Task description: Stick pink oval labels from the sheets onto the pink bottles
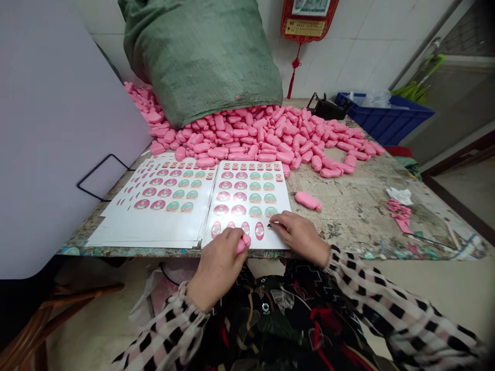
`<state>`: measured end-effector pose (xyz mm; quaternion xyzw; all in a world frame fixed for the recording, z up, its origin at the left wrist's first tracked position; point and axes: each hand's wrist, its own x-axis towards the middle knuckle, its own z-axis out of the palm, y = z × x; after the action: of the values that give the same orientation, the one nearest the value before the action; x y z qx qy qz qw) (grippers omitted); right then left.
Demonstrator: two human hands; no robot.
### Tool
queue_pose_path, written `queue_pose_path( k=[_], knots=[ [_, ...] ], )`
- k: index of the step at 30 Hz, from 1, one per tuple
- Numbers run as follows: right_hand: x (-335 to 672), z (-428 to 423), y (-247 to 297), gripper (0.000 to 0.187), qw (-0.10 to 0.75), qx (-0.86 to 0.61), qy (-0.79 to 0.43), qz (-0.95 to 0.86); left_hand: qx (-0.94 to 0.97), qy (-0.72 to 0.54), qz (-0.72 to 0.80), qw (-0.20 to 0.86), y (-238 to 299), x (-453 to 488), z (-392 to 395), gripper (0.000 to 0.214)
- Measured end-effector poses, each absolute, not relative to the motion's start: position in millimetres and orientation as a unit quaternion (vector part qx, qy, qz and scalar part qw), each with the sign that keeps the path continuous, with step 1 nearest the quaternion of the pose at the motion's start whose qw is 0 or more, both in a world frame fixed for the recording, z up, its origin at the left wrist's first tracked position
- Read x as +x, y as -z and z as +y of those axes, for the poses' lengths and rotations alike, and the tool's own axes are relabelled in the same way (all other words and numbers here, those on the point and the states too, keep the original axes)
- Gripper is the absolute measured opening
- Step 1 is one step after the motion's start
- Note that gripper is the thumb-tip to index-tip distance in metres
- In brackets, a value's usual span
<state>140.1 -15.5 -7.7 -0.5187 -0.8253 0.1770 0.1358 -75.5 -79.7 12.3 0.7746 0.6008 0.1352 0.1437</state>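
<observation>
- left hand (220,265) pinches one pink piece (243,243) between thumb and fingers, closed on it, only its end pokes out; piece sits over near edge of sticker sheet (247,206)
- right hand (303,238) at the sheet's right side, fingertips drawn close together by the bottom row of oval stickers (259,231); small dark bit at the tips, can't tell if a sticker or anything else is gripped
- sheet looks mostly full, rows of round-topped stickers (256,212) in place, so little seems used from it; bottom row partly hidden by hands, can't count gaps
- stack of sheets (145,232) just beside it on the left, also carrying stickers, looks like plenty left
- single pink piece (308,200) lies apart on table (348,206), no sticker on the side that shows; done or waiting, can't tell
- big pile of pink pieces (270,134) spills below green sack (209,56), no stickers visible on them
- judgement: early stage, no clearly finished piece in view, bulk seems left
</observation>
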Motion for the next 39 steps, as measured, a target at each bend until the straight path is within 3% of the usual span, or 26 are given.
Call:
queue_pose_path(
  k=[9, 23, 31, 39],
  knots=[
    [123.1, -9.8, 10.4, 0.027, 0.098, -0.534, -0.078, -0.836, 0.796, -0.081, 0.59, 0.107, 3.8, -68.6, -54.3, 0.026],
    [128.4, 1.0, 1.7, 0.027, 0.038, -0.45, -0.064, -0.89, 0.792, -0.06, 0.598, 0.109, 0.3, -67.5, -53.0, 0.028],
    [130.3, -1.0, 4.8, 0.028, 0.069, -0.465, -0.083, -0.878, 0.797, -0.067, 0.59, 0.113, 1.2, -68.6, -53.0, 0.025],
    [130.4, -0.9, -2.1, 0.026, 0.037, -0.44, -0.086, -0.893, 0.794, -0.066, 0.591, 0.121, 3.2, -68.1, -52.4, 0.029]
  ],
)
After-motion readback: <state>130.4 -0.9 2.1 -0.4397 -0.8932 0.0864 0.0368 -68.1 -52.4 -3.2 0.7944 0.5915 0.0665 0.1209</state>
